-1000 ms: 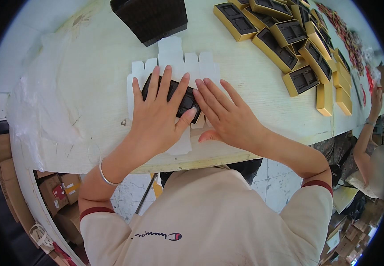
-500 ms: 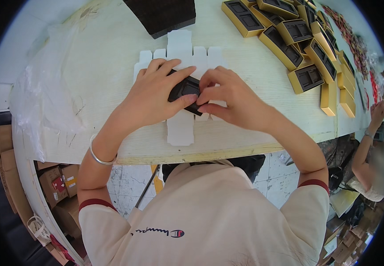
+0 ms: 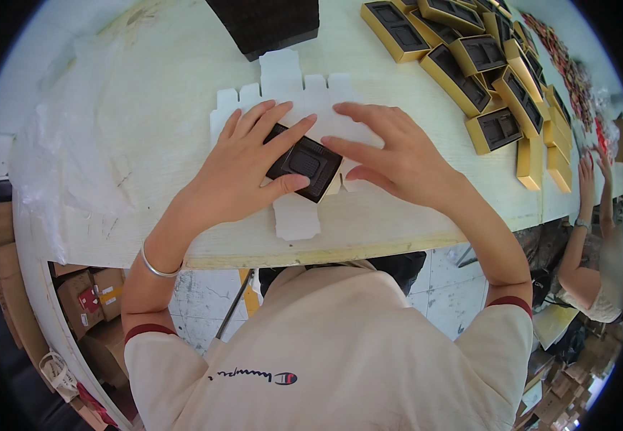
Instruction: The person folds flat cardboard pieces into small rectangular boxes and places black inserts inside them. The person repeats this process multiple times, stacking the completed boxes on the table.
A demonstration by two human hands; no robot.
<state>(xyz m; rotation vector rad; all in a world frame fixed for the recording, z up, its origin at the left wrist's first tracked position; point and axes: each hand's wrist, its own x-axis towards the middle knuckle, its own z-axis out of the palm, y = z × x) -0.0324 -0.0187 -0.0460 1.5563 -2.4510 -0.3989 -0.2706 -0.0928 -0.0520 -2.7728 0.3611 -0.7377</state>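
Note:
A black plastic insert tray [image 3: 310,167] with moulded recesses lies slanted on an unfolded white card box blank [image 3: 281,70]. Across the tray's left part my left hand [image 3: 243,154] rests with its fingers spread; the thumb touches the near side and the index finger lies along the far side. My right hand [image 3: 398,154] hovers just right of the tray, fingers apart and nothing between them. The underside of the tray and the middle of the blank are hidden.
A dark stack [image 3: 272,29] stands beyond the blank. Gold boxes [image 3: 495,129] with black inserts are heaped at the far right. Clear plastic film [image 3: 74,165] lies left on the white table [image 3: 160,86]. Another person's arm [image 3: 581,230] shows at the right edge.
My right hand has let go of the tray's right end and moved off to the right, its fingers opening. The tray has shifted slightly nearer, and the blank has turned a little.

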